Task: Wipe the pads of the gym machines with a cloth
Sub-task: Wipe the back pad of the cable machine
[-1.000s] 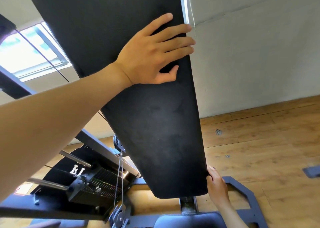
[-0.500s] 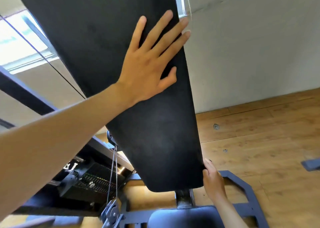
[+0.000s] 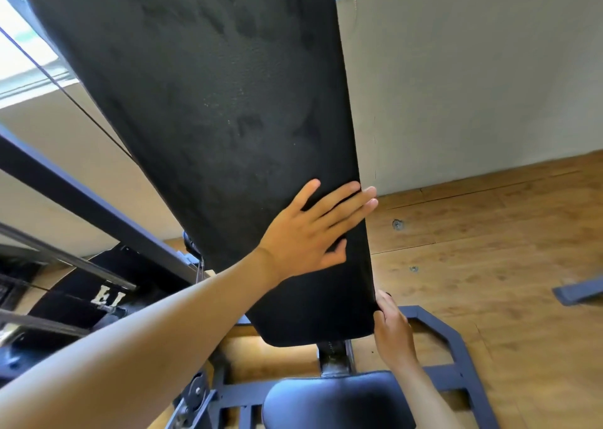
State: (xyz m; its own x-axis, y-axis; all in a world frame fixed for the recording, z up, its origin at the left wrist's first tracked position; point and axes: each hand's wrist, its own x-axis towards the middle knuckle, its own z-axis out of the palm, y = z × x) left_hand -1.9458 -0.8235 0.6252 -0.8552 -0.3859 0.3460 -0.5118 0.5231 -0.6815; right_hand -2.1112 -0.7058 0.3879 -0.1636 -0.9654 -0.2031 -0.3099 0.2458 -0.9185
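Head view — left hand (image 3: 303, 236) flat on back pad (image 3: 228, 118), grip apart; right hand (image 3: 393, 327) grip clamps its edge.

Wood floor (image 3: 489, 249), machine frame (image 3: 456, 337) on it

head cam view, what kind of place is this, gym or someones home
Most likely a gym or home gym room. A long black back pad stands above a padded seat on a steel frame, with a cable beside it, on wooden flooring.

Grey wall (image 3: 473, 79), wood floor (image 3: 509, 252), bright window (image 3: 19, 60).
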